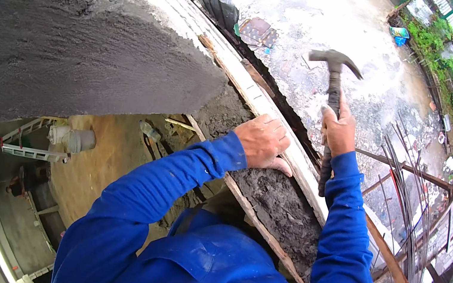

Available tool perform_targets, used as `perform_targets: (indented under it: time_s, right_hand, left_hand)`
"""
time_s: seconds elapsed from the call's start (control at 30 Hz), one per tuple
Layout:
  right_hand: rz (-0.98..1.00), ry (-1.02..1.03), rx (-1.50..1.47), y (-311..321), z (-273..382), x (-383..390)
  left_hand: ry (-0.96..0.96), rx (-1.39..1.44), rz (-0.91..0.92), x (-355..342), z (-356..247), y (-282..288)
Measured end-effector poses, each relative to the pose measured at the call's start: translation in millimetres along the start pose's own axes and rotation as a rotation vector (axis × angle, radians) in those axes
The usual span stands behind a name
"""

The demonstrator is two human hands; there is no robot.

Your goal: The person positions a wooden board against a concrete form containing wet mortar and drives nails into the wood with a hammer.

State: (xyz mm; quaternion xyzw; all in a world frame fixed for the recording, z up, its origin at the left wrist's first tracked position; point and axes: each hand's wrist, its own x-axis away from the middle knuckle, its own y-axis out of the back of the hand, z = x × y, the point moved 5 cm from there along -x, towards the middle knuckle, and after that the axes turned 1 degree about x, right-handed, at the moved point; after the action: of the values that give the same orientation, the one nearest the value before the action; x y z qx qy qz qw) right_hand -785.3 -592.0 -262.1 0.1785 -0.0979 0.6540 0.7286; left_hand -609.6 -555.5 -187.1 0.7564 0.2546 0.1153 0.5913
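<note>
Counted: my left hand [263,141], one; my right hand [339,128], one; total two. My blue sleeves [337,234], two. Hammer [334,85], one. Boards [265,233] along the mortar [282,203]: at least two. Ladder [33,153], one. Bucket [82,141], at least one. Rods [409,204]: many, too tangled for me to count.

Building site, grey mortar [89,60], timber formwork [307,183], thin bundled rods [407,216]

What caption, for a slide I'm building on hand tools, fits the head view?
Right hand holds a claw hammer; left hand rests on the pale board beside rough, dark concrete.
</note>
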Motion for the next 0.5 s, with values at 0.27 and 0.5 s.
perform_targets:
  time_s: [0.27, 0.5]
  right_hand:
    - [0.275, 0.332, 0.364, -43, 1, -11]
    - [0.093, 0.322, 0.190, -34, -30, -4]
  left_hand:
    - [-0.030, -0.010, -0.061, 2, -1, -2]
    - [-0.039, 0.004, -0.042, -1, -2, 1]
